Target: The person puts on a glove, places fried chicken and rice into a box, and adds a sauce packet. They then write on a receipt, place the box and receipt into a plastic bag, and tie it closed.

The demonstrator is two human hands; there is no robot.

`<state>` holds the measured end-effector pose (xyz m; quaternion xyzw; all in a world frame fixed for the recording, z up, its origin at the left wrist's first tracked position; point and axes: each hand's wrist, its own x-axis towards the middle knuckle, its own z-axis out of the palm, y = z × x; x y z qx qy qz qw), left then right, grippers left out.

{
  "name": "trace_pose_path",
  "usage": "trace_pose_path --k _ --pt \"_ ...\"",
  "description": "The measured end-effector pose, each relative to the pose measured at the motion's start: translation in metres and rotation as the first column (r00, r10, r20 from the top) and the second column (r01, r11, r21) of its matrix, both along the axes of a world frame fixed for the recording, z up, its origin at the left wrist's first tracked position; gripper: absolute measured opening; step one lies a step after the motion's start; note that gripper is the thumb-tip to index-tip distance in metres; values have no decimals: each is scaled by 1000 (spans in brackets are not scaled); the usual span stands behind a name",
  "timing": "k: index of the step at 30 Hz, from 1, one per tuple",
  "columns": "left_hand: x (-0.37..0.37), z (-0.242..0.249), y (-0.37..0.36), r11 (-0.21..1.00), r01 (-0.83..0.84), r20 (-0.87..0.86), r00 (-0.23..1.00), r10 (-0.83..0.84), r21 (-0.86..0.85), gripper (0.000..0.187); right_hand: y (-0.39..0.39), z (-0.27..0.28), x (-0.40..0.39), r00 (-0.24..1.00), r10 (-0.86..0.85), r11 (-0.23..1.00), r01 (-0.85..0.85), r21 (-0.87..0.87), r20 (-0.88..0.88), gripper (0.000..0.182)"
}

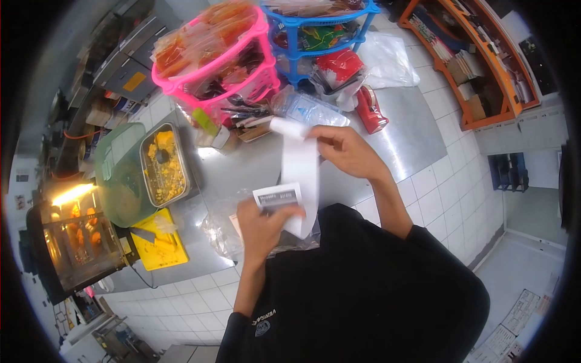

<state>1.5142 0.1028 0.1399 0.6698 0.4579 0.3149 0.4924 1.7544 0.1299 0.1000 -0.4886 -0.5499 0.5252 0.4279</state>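
A long white paper strip (301, 166) stretches between my two hands above the steel table. My right hand (348, 151) pinches its upper end, where the paper curls over into a roll. Lower down, my left hand (259, 227) grips the strip between thumb and fingers. A printed piece with a dark block and lettering (277, 197) shows just above my left thumb. Clear plastic wrapping (221, 233) lies on the table beside and beneath my left hand, partly hidden by it.
Behind the hands stand a pink basket rack (218, 91) and a blue one (295, 51), both filled with packets. A red tape dispenser (370, 110) sits at right. Leftward are a metal tray of yellow food (186, 163), a yellow cutting board (162, 257) and a lit display case (75, 242).
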Motion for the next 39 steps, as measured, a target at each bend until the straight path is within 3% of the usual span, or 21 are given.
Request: trace_pose_path --k 2,3,4,6,8,10,13,14,16,19,20,21,23,25,26,28,31,32,35,36,39 --pt "33 -11 12 971 -240 255 939 230 10 25 -7 2 -7 956 100 995 -89 51 -275 32" --pt "36 -19 14 966 -258 286 926 246 6 26 -12 7 -12 903 149 989 -126 83 -404 31" --pt "38 -28 17 961 -276 317 912 261 3 27 -18 20 -19 896 68 995 -92 -35 -439 26" --pt "32 -44 21 990 -141 231 962 144 -30 30 -21 9 -29 960 -30 996 6 -87 -278 30" --pt "34 -47 21 989 -76 212 972 102 -130 32 -23 8 -34 957 -82 992 52 -114 -277 38" --pt "40 -49 20 972 -99 275 949 157 -213 36 -27 10 -39 892 -80 991 24 -129 -446 49" --pt "52 -53 24 956 -188 407 873 268 -228 41 -38 3 -49 967 -109 993 95 -70 -231 62" --pt "54 -52 26 958 -204 430 860 275 -204 42 -39 8 -43 998 -38 986 28 -164 -55 71" --pt "60 -51 32 958 -253 469 836 285 -133 52 -41 5 -42 999 -6 998 8 -55 35 75" --pt "61 -42 43 966 -236 460 849 260 -109 62 -39 -13 -45 989 -91 981 70 179 114 76" --pt "63 -41 45 951 -239 539 784 308 -196 71 -39 -14 -49 988 -140 978 129 165 57 73" --pt "63 -40 45 947 -271 526 788 320 -170 73 -39 -14 -53 982 -190 971 188 151 0 69" --pt "64 -41 45 947 -311 480 820 313 -86 71 -40 -3 -66 921 -319 947 301 -111 -225 57" --pt "65 -45 45 947 -320 404 870 282 28 65 -38 -12 -70 928 -361 928 349 -126 -88 47" --pt "58 -51 48 970 -242 390 894 220 8 62 -37 -16 -70 925 -379 918 374 -130 -19 43" --pt "51 -62 51 970 22 501 859 105 -242 50 -34 -19 -66 941 -339 916 328 -231 -4 35" --pt "45 -66 52 853 181 588 791 169 -489 45 -35 -22 -68 948 -318 915 306 -261 -3 32" --pt "46 -63 52 825 130 592 758 275 -549 40 -37 -23 -68 948 -317 918 306 -252 -3 33" --pt "40 -60 58 763 269 769 479 423 -588 37 -45 -29 -60 990 -118 983 127 -136 73 38" --pt "42 -52 59 756 333 798 454 396 -564 39 -47 -29 -59 988 -114 973 132 -189 104 38" --pt "23 -76 64 800 395 691 722 34 -452 37 -47 -36 -59 963 -135 985 156 -75 235 38"
